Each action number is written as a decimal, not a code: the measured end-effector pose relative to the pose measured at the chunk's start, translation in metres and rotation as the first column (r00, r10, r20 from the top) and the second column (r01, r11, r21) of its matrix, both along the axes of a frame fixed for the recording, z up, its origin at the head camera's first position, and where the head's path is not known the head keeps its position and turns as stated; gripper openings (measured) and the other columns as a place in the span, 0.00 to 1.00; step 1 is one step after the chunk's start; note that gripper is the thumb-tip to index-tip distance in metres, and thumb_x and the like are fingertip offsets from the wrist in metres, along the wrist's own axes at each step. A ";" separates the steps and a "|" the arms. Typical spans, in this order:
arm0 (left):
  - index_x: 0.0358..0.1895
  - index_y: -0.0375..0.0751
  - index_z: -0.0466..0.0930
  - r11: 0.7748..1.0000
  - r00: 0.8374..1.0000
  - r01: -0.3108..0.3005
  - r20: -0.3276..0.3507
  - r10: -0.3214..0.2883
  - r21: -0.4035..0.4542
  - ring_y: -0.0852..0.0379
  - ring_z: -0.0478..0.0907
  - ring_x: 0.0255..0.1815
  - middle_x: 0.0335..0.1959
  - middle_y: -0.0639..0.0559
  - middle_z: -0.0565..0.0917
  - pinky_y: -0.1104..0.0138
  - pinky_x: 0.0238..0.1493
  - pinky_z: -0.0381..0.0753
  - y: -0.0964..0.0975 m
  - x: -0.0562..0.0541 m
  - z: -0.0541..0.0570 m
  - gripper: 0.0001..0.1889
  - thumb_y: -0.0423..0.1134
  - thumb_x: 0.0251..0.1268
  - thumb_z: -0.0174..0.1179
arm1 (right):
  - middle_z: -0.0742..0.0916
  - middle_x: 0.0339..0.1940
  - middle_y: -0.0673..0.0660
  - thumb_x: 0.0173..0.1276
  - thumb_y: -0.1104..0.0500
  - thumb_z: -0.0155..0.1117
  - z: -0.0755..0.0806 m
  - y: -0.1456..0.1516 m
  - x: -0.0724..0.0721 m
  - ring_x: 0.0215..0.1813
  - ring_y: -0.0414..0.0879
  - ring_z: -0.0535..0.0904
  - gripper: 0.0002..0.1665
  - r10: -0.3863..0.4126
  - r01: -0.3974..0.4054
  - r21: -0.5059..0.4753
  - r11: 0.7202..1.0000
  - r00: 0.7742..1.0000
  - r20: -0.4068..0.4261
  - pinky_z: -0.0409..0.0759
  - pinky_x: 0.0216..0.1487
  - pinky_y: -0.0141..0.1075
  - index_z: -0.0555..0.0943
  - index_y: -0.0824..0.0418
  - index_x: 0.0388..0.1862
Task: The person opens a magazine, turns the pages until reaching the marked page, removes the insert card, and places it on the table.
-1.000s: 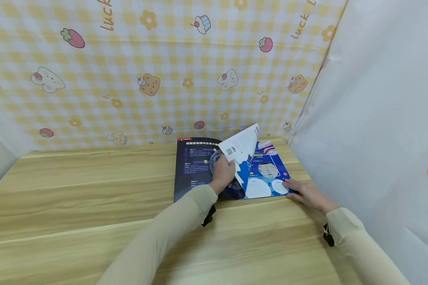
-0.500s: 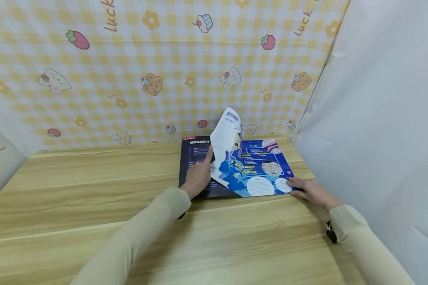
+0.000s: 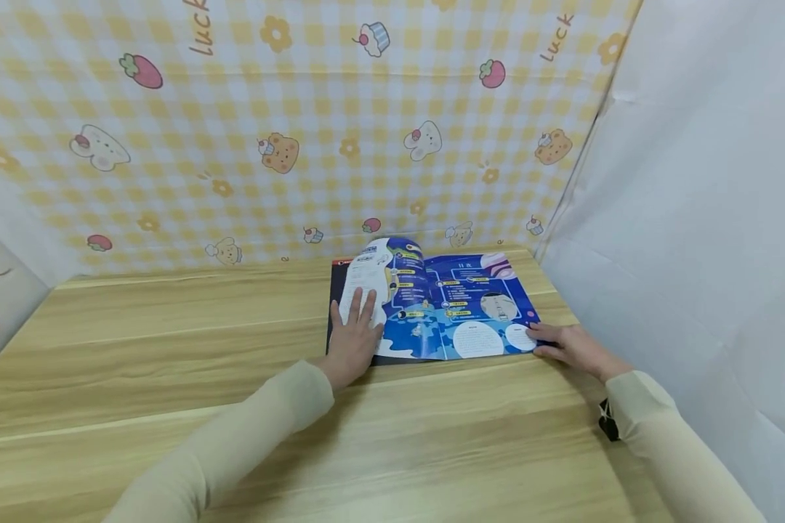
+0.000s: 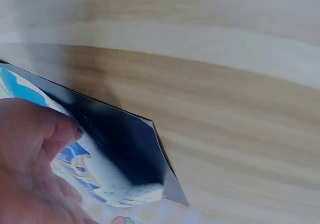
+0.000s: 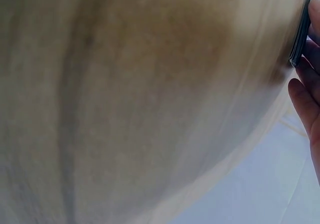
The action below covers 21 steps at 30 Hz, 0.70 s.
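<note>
An open magazine [image 3: 461, 298] with blue illustrated pages lies near the back of the table. My left hand [image 3: 353, 338] rests with spread fingers on the left-hand page [image 3: 408, 330], which still bows up along its far side. Under that page, a dark page [image 4: 127, 139] sticks out at the left and front edges, clearest in the left wrist view. My right hand [image 3: 569, 349] touches the magazine's front right corner, its fingers fairly straight at the edge. In the right wrist view, fingers [image 5: 305, 98] lie beside the magazine's dark side edge [image 5: 300, 36].
The wood-grain table [image 3: 432, 436] stretches out in front and to the left. A yellow checked curtain [image 3: 340, 109] with cartoon prints hangs right behind the magazine. A white sheet [image 3: 713, 218] closes off the right side, close to my right arm.
The page my left hand was gripping has turned over from right to left. My left hand has let go of its edge and now lies flat on it. The right hand stays at the corner.
</note>
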<state>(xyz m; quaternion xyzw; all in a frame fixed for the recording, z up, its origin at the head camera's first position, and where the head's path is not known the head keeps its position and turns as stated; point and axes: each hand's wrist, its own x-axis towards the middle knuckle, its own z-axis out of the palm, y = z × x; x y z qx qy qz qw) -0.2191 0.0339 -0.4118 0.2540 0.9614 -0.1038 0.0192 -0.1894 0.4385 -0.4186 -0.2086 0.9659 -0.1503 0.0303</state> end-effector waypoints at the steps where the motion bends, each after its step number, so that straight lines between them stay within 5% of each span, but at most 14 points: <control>1: 0.67 0.50 0.69 1.000 1.000 0.021 -0.010 -0.022 -0.020 0.37 0.34 0.76 0.76 0.41 0.44 0.36 0.67 0.44 -0.002 0.002 0.001 0.21 0.39 0.72 0.47 | 0.76 0.60 0.68 0.64 0.59 0.63 0.000 0.000 -0.001 0.60 0.67 0.71 0.23 0.000 0.000 -0.005 1.000 1.000 0.007 0.72 0.56 0.56 0.77 0.67 0.56; 5: 0.63 0.40 0.71 0.996 0.996 0.084 0.037 -0.083 -0.022 0.42 0.55 0.73 0.71 0.44 0.62 0.40 0.68 0.52 -0.005 0.008 0.005 0.20 0.39 0.71 0.48 | 0.76 0.60 0.69 0.65 0.61 0.62 0.002 0.002 -0.004 0.61 0.67 0.70 0.21 0.014 -0.013 -0.025 1.000 0.999 0.049 0.71 0.57 0.56 0.77 0.67 0.56; 10: 0.55 0.33 0.75 0.994 0.990 0.102 0.099 -0.104 0.032 0.45 0.78 0.52 0.52 0.40 0.80 0.49 0.61 0.70 -0.004 0.008 0.008 0.16 0.37 0.68 0.53 | 0.76 0.59 0.70 0.65 0.63 0.60 0.007 0.005 -0.008 0.60 0.67 0.70 0.19 0.048 -0.046 -0.024 0.999 0.996 0.080 0.71 0.57 0.56 0.78 0.68 0.55; 16: 0.44 0.35 0.79 0.994 0.989 0.101 0.107 -0.104 0.033 0.48 0.80 0.36 0.37 0.43 0.83 0.54 0.52 0.78 0.001 0.002 0.012 0.10 0.37 0.65 0.57 | 0.80 0.55 0.69 0.64 0.69 0.59 0.005 0.007 -0.007 0.57 0.66 0.75 0.15 0.085 -0.084 -0.023 0.996 0.996 0.004 0.74 0.54 0.53 0.82 0.67 0.50; 21: 0.45 0.36 0.80 0.998 0.991 0.060 0.120 -0.062 0.020 0.49 0.78 0.34 0.37 0.44 0.84 0.53 0.53 0.77 0.011 -0.005 0.018 0.11 0.39 0.67 0.56 | 0.85 0.47 0.66 0.62 0.71 0.61 -0.004 0.007 -0.006 0.51 0.63 0.81 0.12 0.069 -0.068 0.013 0.998 0.988 -0.136 0.78 0.50 0.52 0.84 0.66 0.43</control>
